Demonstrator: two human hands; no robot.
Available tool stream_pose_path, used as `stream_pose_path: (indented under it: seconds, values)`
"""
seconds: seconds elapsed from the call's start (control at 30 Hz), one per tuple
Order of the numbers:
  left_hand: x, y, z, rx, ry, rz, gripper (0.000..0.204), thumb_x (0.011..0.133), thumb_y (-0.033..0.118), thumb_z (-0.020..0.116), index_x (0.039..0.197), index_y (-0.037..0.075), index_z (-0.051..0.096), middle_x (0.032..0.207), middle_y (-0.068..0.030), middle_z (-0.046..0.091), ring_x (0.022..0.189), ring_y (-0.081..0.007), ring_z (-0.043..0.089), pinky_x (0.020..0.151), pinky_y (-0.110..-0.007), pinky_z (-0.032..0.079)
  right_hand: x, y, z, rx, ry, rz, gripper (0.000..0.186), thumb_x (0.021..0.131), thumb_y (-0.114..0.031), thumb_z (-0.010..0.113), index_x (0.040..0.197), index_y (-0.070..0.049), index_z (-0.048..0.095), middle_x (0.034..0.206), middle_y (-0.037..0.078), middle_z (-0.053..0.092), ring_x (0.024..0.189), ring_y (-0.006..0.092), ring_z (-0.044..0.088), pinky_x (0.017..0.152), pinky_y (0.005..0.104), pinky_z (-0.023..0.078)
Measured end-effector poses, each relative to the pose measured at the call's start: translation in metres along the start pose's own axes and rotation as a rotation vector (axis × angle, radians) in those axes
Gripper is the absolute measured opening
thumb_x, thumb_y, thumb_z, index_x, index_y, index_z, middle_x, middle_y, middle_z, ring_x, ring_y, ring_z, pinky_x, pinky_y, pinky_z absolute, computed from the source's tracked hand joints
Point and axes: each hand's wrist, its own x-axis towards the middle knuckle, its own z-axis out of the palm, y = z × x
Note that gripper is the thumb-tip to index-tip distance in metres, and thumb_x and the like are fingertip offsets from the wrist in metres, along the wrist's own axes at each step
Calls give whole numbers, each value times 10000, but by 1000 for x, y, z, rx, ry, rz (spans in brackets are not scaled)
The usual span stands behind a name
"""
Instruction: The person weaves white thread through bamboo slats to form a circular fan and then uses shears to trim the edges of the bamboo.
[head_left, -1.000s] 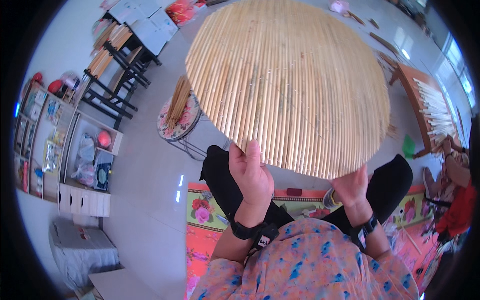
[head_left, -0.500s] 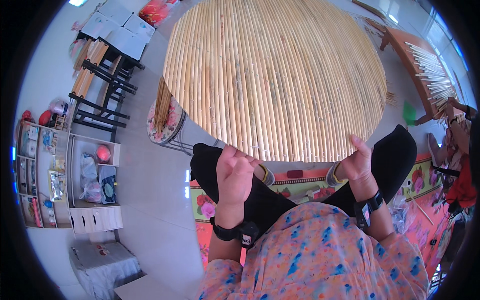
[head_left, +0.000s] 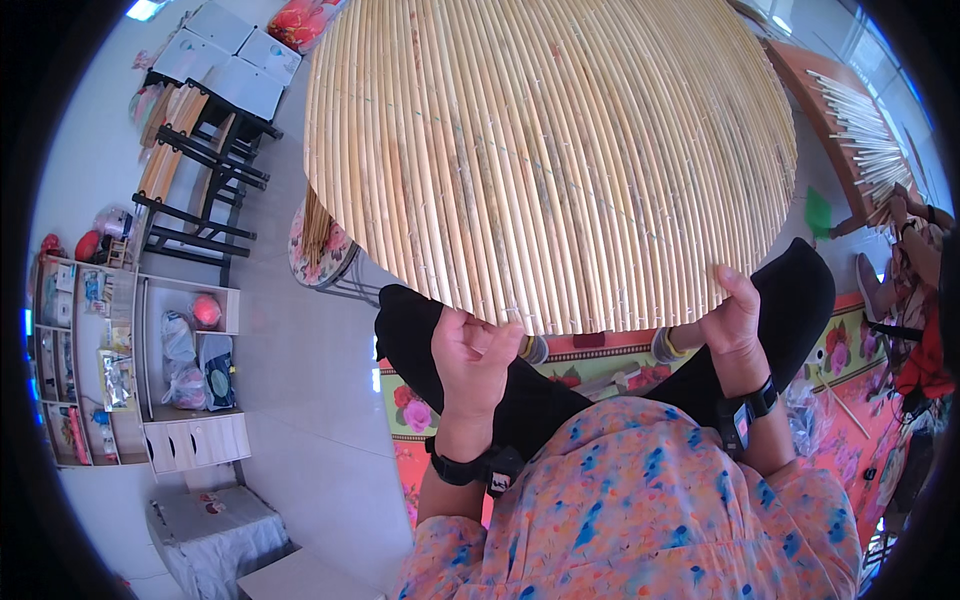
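A large round mat (head_left: pixel 545 160) of pale parallel reed or bamboo sticks, with small thread stitches and some darker marks, fills the upper middle above my crossed, black-clad legs. My left hand (head_left: pixel 472 365) is closed on the mat's near edge left of centre, thumb up at the rim. My right hand (head_left: pixel 732 320) grips the near right edge, with the thumb on the upper face and the other fingers mostly hidden underneath.
A flowered stool (head_left: pixel 315 250) holds brown sticks behind the mat. Shelves (head_left: pixel 90 355) and stacked wooden benches (head_left: pixel 185 165) stand left. A low wooden table (head_left: pixel 840 140) with white sticks is right, beside another person's arm (head_left: pixel 920 250). I sit on a flowered rug (head_left: pixel 410 410).
The mat has moved left in the view and now looks larger. My right hand has shifted to show its thumb on top of the rim. Both hands still hold the edge.
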Motion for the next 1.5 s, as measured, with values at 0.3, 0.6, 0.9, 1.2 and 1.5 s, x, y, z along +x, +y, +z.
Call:
stream_pose_path:
  seconds: [0.3,0.6,0.9,1.2,1.5]
  values:
    - [2,6,10,-26,94,-198,368,849,-76,544,1212,-18,525,1047,-62,613,845,-109,586,731,-260,470,-3,-9,-6,-44,5,-36,688,811,-98,665,1412,56,368,1351,162,535,1241,294,540,1085,421,419]
    - [-4,1,24,-70,151,-94,328,845,-35,605,1169,-14,557,998,-48,627,815,-99,582,705,-265,463,-2,-13,-15,-66,2,-45,684,792,-80,663,1403,54,388,1325,169,559,1214,297,565,1067,417,441]
    - [2,6,14,-245,78,-162,430,923,125,610,1310,-12,480,1172,-85,618,997,-172,618,852,-341,494,1,-21,-27,-58,-57,-90,715,776,-124,680,1400,65,386,1316,181,563,1192,306,579,1049,423,460]
    - [2,15,11,-268,129,-131,574,864,-15,587,1407,-10,399,1318,-103,564,1193,-217,575,1032,-399,448,3,-25,-48,-66,-50,-72,761,770,-137,676,1422,70,343,1350,186,534,1226,309,551,1072,417,436]
    - [20,42,-11,-240,124,25,494,932,87,548,1386,-57,417,1266,-121,597,1122,-183,615,979,-342,480,-4,-35,-65,-53,-43,-50,813,760,-183,695,1436,55,313,1362,187,520,1227,325,545,1076,439,435]
